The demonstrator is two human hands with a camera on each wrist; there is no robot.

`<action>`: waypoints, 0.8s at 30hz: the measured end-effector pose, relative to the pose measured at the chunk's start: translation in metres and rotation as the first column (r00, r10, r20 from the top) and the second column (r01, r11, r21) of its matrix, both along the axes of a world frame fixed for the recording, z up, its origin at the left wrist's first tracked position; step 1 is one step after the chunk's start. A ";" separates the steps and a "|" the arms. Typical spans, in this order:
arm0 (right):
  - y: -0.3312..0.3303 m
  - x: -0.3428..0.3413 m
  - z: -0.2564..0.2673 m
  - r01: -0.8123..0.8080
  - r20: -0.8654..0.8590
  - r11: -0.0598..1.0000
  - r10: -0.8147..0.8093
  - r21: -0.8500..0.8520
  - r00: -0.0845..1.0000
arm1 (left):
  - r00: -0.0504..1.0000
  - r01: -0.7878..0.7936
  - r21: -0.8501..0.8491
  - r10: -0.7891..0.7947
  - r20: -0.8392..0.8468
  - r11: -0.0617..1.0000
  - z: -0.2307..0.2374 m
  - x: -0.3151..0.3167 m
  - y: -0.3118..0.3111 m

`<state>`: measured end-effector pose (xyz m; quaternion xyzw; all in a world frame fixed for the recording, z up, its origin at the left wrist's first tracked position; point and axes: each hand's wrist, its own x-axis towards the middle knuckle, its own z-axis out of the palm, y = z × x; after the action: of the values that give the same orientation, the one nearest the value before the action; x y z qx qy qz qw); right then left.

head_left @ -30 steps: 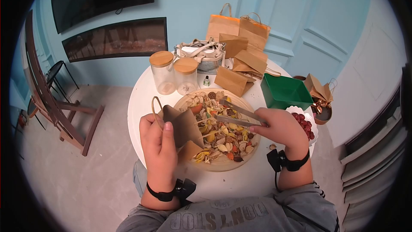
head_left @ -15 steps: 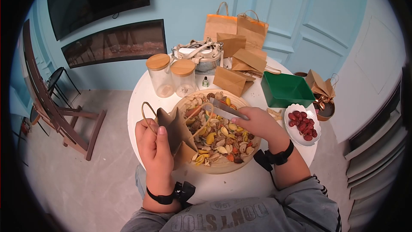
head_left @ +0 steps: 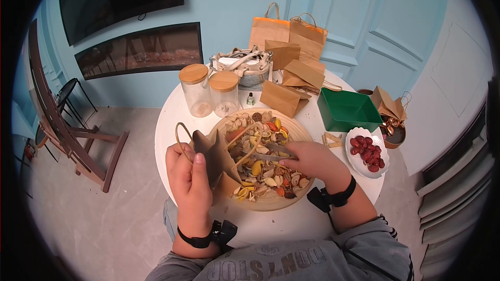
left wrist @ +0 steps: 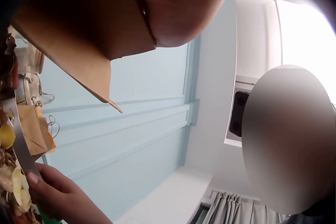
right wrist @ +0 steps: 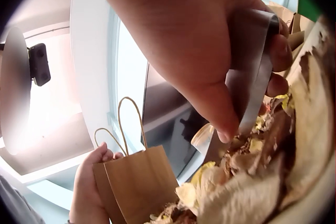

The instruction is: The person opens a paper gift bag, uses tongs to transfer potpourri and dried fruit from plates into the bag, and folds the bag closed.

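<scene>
In the head view, my left hand [head_left: 188, 177] grips the side of a small brown paper bag [head_left: 211, 158] with looped cord handles. The bag stands open, tilted over the left part of a round wooden tray [head_left: 301, 131]. A colourful mix of dried petals and pods [head_left: 271, 173] covers the tray. My right hand [head_left: 319, 162] holds metal tongs [head_left: 276, 156] low over the mix, close to the bag. In the right wrist view, thumb and fingers pinch the tongs [right wrist: 252, 77] from both sides; their tips are hidden.
Two glass jars [head_left: 199, 99] with wooden lids, a small bottle [head_left: 250, 98] and a handbag [head_left: 242, 65] stand behind the tray. Folded paper bags [head_left: 284, 99] sit at the back. To the right are a green bin [head_left: 349, 110] and a white dish [head_left: 357, 164] of red dried fruit.
My right hand has moved left with the tongs. Their tips rose near the bag's handle half a second ago and are now lower, at the mix. My left hand still holds the bag.
</scene>
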<state>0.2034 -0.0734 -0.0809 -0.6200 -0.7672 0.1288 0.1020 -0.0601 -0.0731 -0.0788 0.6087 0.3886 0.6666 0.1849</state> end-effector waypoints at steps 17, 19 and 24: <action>0.006 0.009 -0.007 -0.036 -0.055 0.993 0.042 0.109 0.998 | 0.999 0.024 -0.008 -0.024 -0.044 1.000 -0.004 -0.003 -0.001; 0.005 0.012 -0.005 -0.039 -0.044 0.989 0.045 0.139 0.998 | 0.999 0.029 -0.001 -0.029 -0.045 1.000 -0.004 -0.004 0.000; 0.000 0.012 0.025 -0.059 -0.011 0.968 0.063 0.243 0.998 | 0.999 -0.008 0.022 0.009 -0.044 1.000 0.002 0.001 0.000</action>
<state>0.2154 -0.0737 -0.0563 -0.5778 -0.7949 0.0431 0.1800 -0.0594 -0.0734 -0.0771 0.6236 0.3879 0.6579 0.1668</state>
